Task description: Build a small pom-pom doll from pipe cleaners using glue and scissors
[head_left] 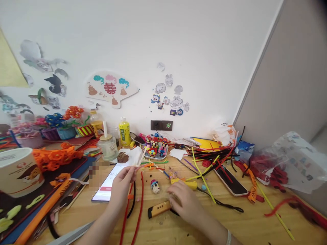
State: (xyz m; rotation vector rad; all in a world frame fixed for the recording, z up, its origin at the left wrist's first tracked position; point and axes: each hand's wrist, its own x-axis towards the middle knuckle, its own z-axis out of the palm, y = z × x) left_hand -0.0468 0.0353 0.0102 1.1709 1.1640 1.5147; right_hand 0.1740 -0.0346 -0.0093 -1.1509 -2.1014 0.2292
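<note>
Left hand [122, 185] pinches stick [140, 158], right hand [185, 200] spreads over cutter [158, 209] on cluttered wooden table [255, 221].

A paper cup [17, 172] stands near left, with flower pots [66, 131] far behind it. A jar [108, 148], a yellow bottle [124, 132] and figurines [155, 146] stand far centre. A plastic bag [293, 160] lies right.

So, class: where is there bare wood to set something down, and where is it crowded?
Bare wood lies at the front edge, between the red pipe cleaners and the right hand, and right of the black cord. The pipe-cleaner pile at the back is crowded.
</note>
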